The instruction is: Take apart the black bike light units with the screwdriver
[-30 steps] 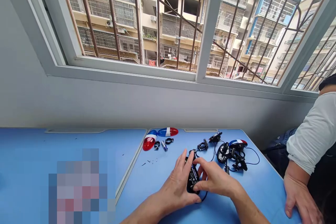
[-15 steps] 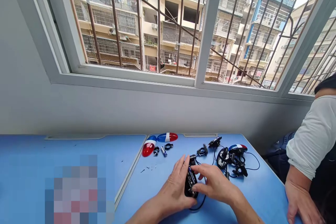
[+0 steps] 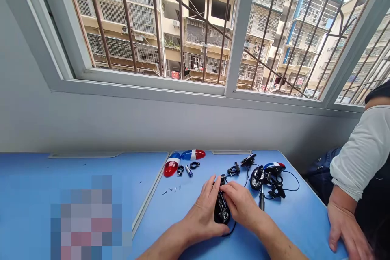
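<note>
A black oval bicycle light housing (image 3: 223, 210), opened to show its inner compartment and metal contacts, lies on the blue table. My left hand (image 3: 199, 213) wraps round its left side, thumb at the near end and fingers at the far end. The fingers of my right hand (image 3: 243, 208) are pinched together over its upper right edge, and what they hold there is hidden. A black cable loops out below the housing. Left of it lie a blue battery (image 3: 189, 171), several small screws (image 3: 175, 189), two black clamps (image 3: 194, 165) and two red, white and blue covers (image 3: 172, 165).
A screwdriver (image 3: 262, 200) lies right of my right hand. Beyond it sit another opened housing (image 3: 258, 177), a covered light (image 3: 274, 166), clamps and cables. At the right edge another person's hand (image 3: 345, 223) rests on the table. The wall and window stand behind.
My right hand's fingers have drawn together and moved from the housing's middle toward its far end, exposing more of the compartment. My left hand keeps its hold. The view has shifted slightly.
</note>
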The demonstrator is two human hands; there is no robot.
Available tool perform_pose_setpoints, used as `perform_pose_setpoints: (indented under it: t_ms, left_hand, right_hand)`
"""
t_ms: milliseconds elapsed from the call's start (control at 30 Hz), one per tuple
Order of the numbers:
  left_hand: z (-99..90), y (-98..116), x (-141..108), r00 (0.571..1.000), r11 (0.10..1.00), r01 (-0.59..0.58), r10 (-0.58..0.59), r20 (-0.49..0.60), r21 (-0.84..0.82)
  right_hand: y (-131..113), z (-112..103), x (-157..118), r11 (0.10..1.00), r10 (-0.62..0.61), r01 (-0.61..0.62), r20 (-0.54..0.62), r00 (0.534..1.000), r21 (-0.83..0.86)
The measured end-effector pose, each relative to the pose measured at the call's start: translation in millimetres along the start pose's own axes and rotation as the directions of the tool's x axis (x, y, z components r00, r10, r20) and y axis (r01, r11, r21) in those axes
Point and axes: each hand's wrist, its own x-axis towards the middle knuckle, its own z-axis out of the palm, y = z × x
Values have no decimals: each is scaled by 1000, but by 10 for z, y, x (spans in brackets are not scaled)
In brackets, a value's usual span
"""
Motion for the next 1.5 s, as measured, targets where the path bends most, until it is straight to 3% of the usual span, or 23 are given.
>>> perform_pose_setpoints:
  t_ms: [200, 467, 733, 933, 1500]
  left_hand:
    - [10, 49, 12, 999, 999, 40, -40, 4, -11]
    - [-72, 122, -3, 990, 990, -143, 143, -15, -16]
    - [-77, 178, -8, 974, 978, -209, 208, -90, 0]
    - [-111, 243, 1, 963, 970, -245, 244, -118, 7]
    - [-211, 377, 6, 973, 976, -219, 217, -83, -16]
  right_hand:
    - [-7, 55, 19, 998, -10, 8, -38, 999, -58]
    - [37, 109, 32, 1000, 30, -28, -203, 979, 12]
    - [-23, 269, 80, 998, -4, -20, -354, 935, -66]
    - [-21, 296, 122, 991, 6, -54, -372, 928, -119]
    - [-14, 286, 144, 998, 49, -61, -361, 931, -22]
